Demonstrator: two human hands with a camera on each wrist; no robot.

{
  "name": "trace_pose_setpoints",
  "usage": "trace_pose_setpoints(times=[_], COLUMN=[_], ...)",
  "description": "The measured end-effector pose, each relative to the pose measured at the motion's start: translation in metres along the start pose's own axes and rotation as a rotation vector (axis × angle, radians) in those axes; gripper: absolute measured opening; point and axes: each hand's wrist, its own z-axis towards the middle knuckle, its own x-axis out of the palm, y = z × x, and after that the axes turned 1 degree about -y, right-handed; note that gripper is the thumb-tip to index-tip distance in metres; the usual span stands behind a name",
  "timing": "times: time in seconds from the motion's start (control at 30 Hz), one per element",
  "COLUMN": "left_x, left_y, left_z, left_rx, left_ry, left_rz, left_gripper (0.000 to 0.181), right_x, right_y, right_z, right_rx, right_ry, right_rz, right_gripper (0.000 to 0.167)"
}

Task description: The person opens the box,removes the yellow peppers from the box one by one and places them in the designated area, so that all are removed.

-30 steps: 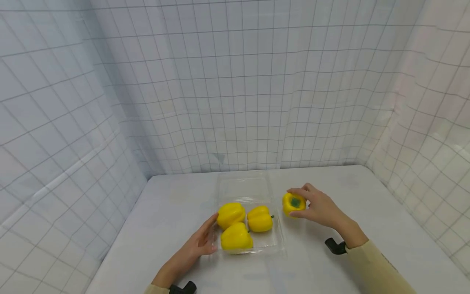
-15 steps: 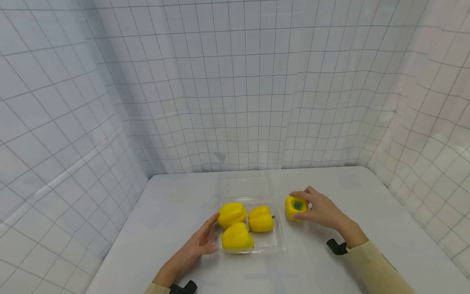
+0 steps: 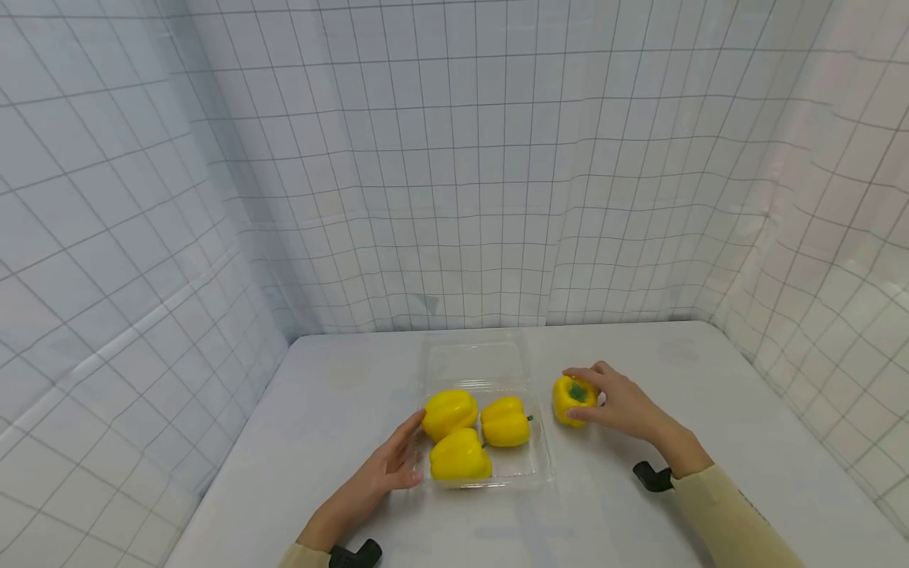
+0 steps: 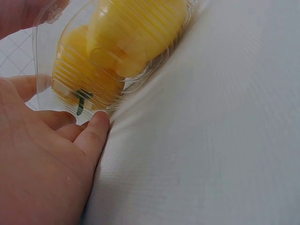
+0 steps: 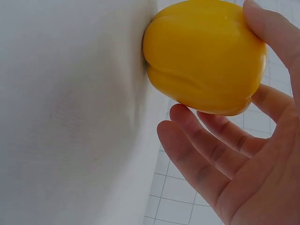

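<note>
- Left hand (image 3: 383, 473): fingers loosely spread, thumb apart, fingertips against container's left wall; no pinch. Light steadying contact looks enough; pressing hard could flex thin plastic.
- Clear container (image 3: 514, 464): on desk (image 3: 341, 394), lid (image 3: 476, 359) laid back at the far side. Best kept from sliding.
- Rear-left pepper (image 3: 450, 414) and front-left pepper (image 3: 460, 455): inside, lying on their sides, close together.
- Right pepper (image 3: 506, 422): inside, on its side, stem pointing right; bare container floor in front of it.
- Loose pepper (image 3: 570, 404): outside, just right of container, stem end up, slightly tilted; bottom seems to touch desk in the right wrist view.
- Right hand (image 3: 625, 402): pinching loose pepper between thumb and a finger, near the top; other fingers spread, apart from the desk. Skin looks smooth, so a deeper, opposed grip should handle better; bringing spare fingers under the side would limit rolling.
</note>
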Motion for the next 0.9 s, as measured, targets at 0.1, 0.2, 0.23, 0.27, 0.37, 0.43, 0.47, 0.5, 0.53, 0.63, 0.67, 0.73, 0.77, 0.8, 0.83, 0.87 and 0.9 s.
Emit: trace_pose_setpoints(times=[0.1, 0.2, 0.23, 0.27, 0.37, 0.43, 0.47, 0.5, 0.53, 0.63, 0.67, 0.73, 0.77, 0.8, 0.83, 0.87, 0.9], left_x=[-0.0008, -0.0014, -0.0016, -0.0018, -0.0023, -0.0026, -0.0026, -0.0026, -0.0025, -0.0021, -0.0019, -0.0017, -0.0017, -0.0016, -0.0017, -0.0018, -0.0019], left_y=[-0.0011, -0.0019, -0.002, -0.0021, -0.002, -0.0016, -0.0015, -0.0014, -0.0013, -0.0014, -0.0015, -0.0016, -0.0016, -0.0016, -0.0015, -0.0015, -0.0014], left_z=[-0.0004, -0.0006, -0.0005, -0.0004, 0.0002, 0.0006, 0.0006, 0.0007, 0.0004, -0.0005, -0.0007, -0.001, -0.0011, -0.0011, -0.001, -0.001, -0.001], left_rx=[0.003, 0.006, 0.008, 0.009, 0.013, 0.012, 0.009, 0.007, 0.004, 0.0, 0.0, 0.004, 0.004, 0.005, 0.005, 0.006, 0.008], left_ry=[0.008, 0.01, 0.01, 0.01, 0.009, 0.007, 0.006, 0.006, 0.006, 0.01, 0.011, 0.016, 0.019, 0.02, 0.021, 0.022, 0.023], left_rz=[-0.005, -0.006, -0.006, -0.005, -0.002, -0.003, -0.005, -0.007, -0.009, -0.02, -0.019, -0.02, -0.022, -0.02, -0.021, -0.021, -0.023], left_gripper=[0.083, 0.083, 0.083, 0.083, 0.083, 0.083, 0.083, 0.083, 0.083, 0.083, 0.083, 0.083, 0.083, 0.083, 0.083, 0.083, 0.083], right_x=[0.0003, 0.0003, 0.0002, 0.0001, -0.0003, -0.0007, -0.0008, -0.0009, -0.0009, -0.0006, -0.0004, 0.0003, 0.0005, 0.0007, 0.0009, 0.001, 0.001], right_y=[-0.0013, -0.0027, -0.0031, -0.0034, -0.0041, -0.0042, -0.0044, -0.0046, -0.0049, -0.0056, -0.0057, -0.0059, -0.006, -0.006, -0.006, -0.0058, -0.0058], right_z=[0.0011, 0.0022, 0.0026, 0.003, 0.0034, 0.0033, 0.0029, 0.0024, 0.0018, -0.0001, -0.0007, -0.0015, -0.002, -0.0022, -0.0022, -0.0023, -0.0023], right_rx=[0.007, 0.015, 0.019, 0.02, 0.018, 0.011, 0.008, 0.005, 0.005, 0.007, 0.01, 0.015, 0.01, 0.014, 0.016, 0.017, 0.017], right_ry=[0.0, -0.008, -0.01, -0.013, -0.019, -0.015, -0.013, -0.008, -0.003, 0.009, 0.012, 0.014, 0.014, 0.013, 0.011, 0.009, 0.008], right_rz=[0.015, 0.015, 0.014, 0.012, 0.009, 0.022, 0.033, 0.045, 0.057, 0.083, 0.087, 0.084, 0.08, 0.08, 0.08, 0.084, 0.085], right_gripper=[0.074, 0.076, 0.076, 0.076, 0.074, 0.075, 0.075, 0.076, 0.077, 0.078, 0.078, 0.078, 0.078, 0.077, 0.077, 0.077, 0.077])
